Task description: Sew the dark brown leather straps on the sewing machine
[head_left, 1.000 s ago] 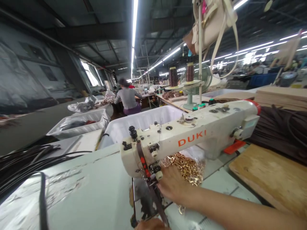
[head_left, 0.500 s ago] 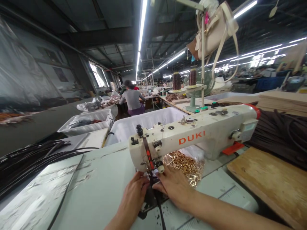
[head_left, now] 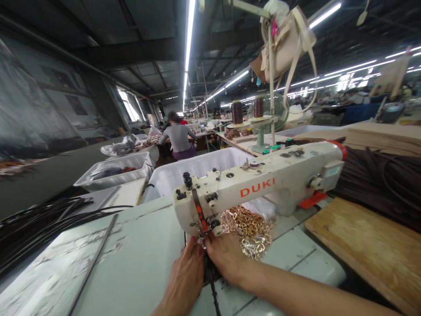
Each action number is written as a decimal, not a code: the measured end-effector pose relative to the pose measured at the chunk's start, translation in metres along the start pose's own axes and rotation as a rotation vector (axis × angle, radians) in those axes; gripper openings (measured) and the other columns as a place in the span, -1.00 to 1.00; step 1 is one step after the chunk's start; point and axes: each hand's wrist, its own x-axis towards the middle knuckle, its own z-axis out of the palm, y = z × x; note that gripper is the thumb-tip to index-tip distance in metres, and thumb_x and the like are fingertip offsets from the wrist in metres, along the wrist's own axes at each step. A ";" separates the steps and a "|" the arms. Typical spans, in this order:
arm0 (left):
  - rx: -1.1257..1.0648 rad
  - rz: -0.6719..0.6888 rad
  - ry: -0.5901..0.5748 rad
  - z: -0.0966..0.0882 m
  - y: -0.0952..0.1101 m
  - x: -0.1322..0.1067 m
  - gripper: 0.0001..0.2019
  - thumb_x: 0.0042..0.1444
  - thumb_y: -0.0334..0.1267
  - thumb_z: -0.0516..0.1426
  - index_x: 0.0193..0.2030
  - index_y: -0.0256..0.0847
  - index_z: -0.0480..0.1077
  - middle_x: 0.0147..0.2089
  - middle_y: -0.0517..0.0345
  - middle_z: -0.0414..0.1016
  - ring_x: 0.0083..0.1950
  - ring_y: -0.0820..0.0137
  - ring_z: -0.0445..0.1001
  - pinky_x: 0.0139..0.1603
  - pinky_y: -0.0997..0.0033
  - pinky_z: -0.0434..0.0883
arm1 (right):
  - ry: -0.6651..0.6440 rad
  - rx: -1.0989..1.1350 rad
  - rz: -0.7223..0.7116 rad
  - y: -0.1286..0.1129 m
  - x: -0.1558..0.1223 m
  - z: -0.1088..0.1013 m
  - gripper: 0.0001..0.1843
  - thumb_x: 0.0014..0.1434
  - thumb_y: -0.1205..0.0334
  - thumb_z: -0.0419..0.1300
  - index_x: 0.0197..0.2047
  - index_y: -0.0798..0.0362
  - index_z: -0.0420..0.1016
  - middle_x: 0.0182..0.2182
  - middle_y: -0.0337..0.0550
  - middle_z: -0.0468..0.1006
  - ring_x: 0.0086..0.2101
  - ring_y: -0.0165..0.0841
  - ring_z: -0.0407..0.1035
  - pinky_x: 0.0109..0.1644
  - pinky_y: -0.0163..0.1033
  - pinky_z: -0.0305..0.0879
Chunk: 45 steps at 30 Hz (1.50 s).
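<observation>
A white DUKI sewing machine [head_left: 263, 184] stands on the pale green table [head_left: 131, 259]. My left hand [head_left: 186, 278] and my right hand [head_left: 226, 259] lie side by side under the machine's needle end, fingers pressed down on a narrow dark strap [head_left: 210, 285] that runs between them toward me. The fingertips are hidden by the machine head. A pile of gold chain [head_left: 250, 226] in clear plastic lies just right of my right hand, under the machine arm.
A wooden board [head_left: 362, 245] lies at the right, dark straps [head_left: 384, 184] heaped behind it. More black straps [head_left: 39, 224] lie at the left. White bins [head_left: 184, 171] stand behind the table. A person sits at a far bench [head_left: 179, 138]. A beige bag [head_left: 283, 44] hangs overhead.
My left hand has come up from the bottom edge to the needle beside my right hand. Both hands now press the strap close together. The view has shifted slightly.
</observation>
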 end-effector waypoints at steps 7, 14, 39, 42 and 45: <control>0.147 0.175 -0.051 -0.004 -0.033 -0.028 -0.32 0.12 0.21 0.12 0.30 -0.04 0.15 0.24 -0.12 0.35 0.19 0.03 0.40 0.02 0.05 0.52 | -0.040 -0.024 -0.039 0.042 -0.021 -0.027 -0.57 0.19 -0.01 0.26 -0.02 0.14 0.38 -0.11 0.00 0.49 -0.15 -0.09 0.44 -0.23 -0.13 0.38; 0.338 0.420 0.047 0.044 -0.032 -0.031 0.02 0.06 0.35 0.04 0.44 -0.29 -0.25 0.22 -0.42 0.30 0.24 -0.12 0.27 0.02 -0.01 0.49 | -0.089 0.017 -0.229 0.055 -0.027 -0.018 -0.74 0.18 0.42 0.15 -0.07 -0.03 0.40 -0.17 -0.23 0.50 -0.19 -0.29 0.43 -0.17 -0.25 0.28; 0.039 0.036 -0.341 -0.012 0.017 -0.032 0.05 -0.17 0.27 0.27 0.36 -0.31 0.06 0.41 -0.30 -0.06 0.41 0.00 -0.04 0.36 -0.06 0.10 | 0.091 0.432 -0.204 -0.001 -0.101 -0.014 -0.48 0.12 0.50 -0.01 0.14 0.01 0.31 0.09 -0.15 0.44 0.17 -0.34 0.21 0.17 -0.24 0.23; 0.029 0.055 -0.340 -0.015 0.018 -0.032 0.02 -0.17 0.16 0.31 0.36 -0.35 0.07 0.41 -0.29 -0.03 0.41 0.01 -0.02 0.37 -0.02 0.10 | 0.018 0.425 -0.287 -0.003 -0.097 -0.010 -0.55 0.23 0.44 -0.03 0.17 0.05 0.28 0.11 -0.09 0.43 0.23 -0.34 0.13 0.19 -0.22 0.22; 0.008 0.022 -0.400 -0.023 0.021 -0.031 0.14 -0.23 0.36 0.25 0.38 -0.34 0.02 0.42 -0.31 -0.11 0.42 -0.03 -0.07 0.37 -0.05 0.08 | 0.111 0.550 -0.186 0.004 -0.107 -0.009 -0.63 0.32 0.38 -0.09 0.13 0.00 0.31 0.01 -0.13 0.51 0.07 -0.39 0.36 0.08 -0.31 0.32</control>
